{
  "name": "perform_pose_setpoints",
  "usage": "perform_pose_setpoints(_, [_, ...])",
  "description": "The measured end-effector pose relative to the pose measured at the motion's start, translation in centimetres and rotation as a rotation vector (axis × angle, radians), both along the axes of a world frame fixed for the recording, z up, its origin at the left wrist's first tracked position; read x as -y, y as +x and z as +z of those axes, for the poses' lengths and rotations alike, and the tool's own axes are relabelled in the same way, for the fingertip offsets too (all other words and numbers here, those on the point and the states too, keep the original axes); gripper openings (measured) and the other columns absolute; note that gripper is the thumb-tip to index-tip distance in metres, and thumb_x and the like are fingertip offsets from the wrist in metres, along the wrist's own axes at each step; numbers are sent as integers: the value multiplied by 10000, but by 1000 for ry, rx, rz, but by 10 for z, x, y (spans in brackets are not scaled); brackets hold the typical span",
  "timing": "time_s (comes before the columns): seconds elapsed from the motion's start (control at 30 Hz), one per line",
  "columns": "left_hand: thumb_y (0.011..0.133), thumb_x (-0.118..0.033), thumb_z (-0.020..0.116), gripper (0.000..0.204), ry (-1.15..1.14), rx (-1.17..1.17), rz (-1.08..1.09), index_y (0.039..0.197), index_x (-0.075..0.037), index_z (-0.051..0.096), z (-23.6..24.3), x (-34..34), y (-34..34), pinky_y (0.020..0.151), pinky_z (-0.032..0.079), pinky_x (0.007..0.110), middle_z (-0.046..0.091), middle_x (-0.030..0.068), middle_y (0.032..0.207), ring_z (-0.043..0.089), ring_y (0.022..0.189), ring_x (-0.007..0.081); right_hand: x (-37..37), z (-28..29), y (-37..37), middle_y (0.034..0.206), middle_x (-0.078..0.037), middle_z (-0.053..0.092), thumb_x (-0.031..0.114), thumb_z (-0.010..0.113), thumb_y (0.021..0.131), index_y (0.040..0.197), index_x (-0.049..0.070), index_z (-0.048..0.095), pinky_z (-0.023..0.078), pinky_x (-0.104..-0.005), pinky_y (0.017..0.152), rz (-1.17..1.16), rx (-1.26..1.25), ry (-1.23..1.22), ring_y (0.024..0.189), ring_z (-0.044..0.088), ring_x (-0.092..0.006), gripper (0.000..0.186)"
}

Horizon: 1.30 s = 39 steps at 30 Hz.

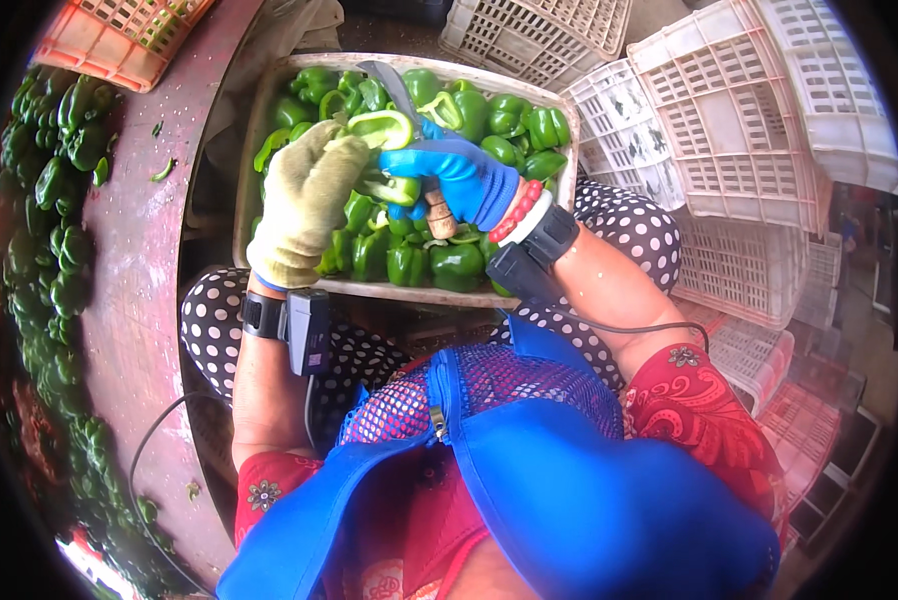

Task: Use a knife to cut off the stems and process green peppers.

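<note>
Knit-gloved left hand (304, 205) — glossy pepper (384, 128), blue-gloved right hand (459, 175), wooden-handled knife (409, 110)

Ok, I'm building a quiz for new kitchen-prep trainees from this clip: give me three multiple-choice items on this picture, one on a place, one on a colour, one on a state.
1. Where does the tray of green peppers rest?
A. on the person's lap
B. on the stacked white crates
C. on the floor beside the orange crate

2. What colour is the glove on the right hand?
A. yellow
B. blue
C. red

3. What state is the pepper at the left hand in?
A. whole with its stem
B. cut open
C. wrapped in film

Answers:
1 A, the tray lies across the polka-dot knees.
2 B, the right glove is blue, and it grips the wooden handle of a knife; the left glove is pale yellow.
3 B, the pepper's hollow inside and cut rim show.
</note>
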<state>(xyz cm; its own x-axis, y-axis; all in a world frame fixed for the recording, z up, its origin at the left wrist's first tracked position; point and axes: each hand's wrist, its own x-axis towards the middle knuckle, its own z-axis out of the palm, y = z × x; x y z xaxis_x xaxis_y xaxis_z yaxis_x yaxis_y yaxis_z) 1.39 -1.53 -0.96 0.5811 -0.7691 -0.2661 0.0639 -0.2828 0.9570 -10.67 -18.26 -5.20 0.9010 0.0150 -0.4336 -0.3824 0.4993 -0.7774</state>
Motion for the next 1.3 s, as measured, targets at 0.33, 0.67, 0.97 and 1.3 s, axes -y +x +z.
perform_pose_setpoints(0.33, [959, -231, 627, 186, -861, -486, 508, 961, -45, 635, 15, -51, 37, 725, 533, 336, 624, 85, 956, 599, 784, 183, -32, 6, 30, 865, -91, 705, 300, 738, 884, 1140, 87, 630, 536, -332, 595, -276, 226, -580, 718, 697, -214, 351])
perform_pose_setpoints(0.67, [943, -328, 677, 364, 857, 470, 774, 1144, -24, 675, 56, -304, -43, 765, 506, 346, 704, 108, 951, 630, 809, 188, -58, -54, 55, 1253, -194, 566, 378, 790, 780, 1391, 183, 550, 490, -459, 965, 362, 71, -1324, 1132, 594, -382, 685])
perform_pose_setpoints(0.97, [931, -245, 686, 229, 660, 645, 1024, 1007, -30, 691, 20, -298, 5, 785, 524, 348, 720, 119, 874, 670, 797, 233, -55, -109, 96, 1318, -238, 565, 380, 712, 865, 1559, 204, 319, 506, -494, 940, 189, 89, -1579, 1094, 624, -415, 817])
perform_pose_setpoints(1.3, [741, -369, 755, 906, 975, 740, 941, 1501, -23, 404, -17, -398, 259, 1100, 429, 404, 492, 254, 1457, 501, 1339, 373, -68, -79, 82, 1123, -162, 653, 310, 709, 891, 1476, 125, 461, 540, -419, 850, 178, 108, -1415, 939, 669, -325, 662])
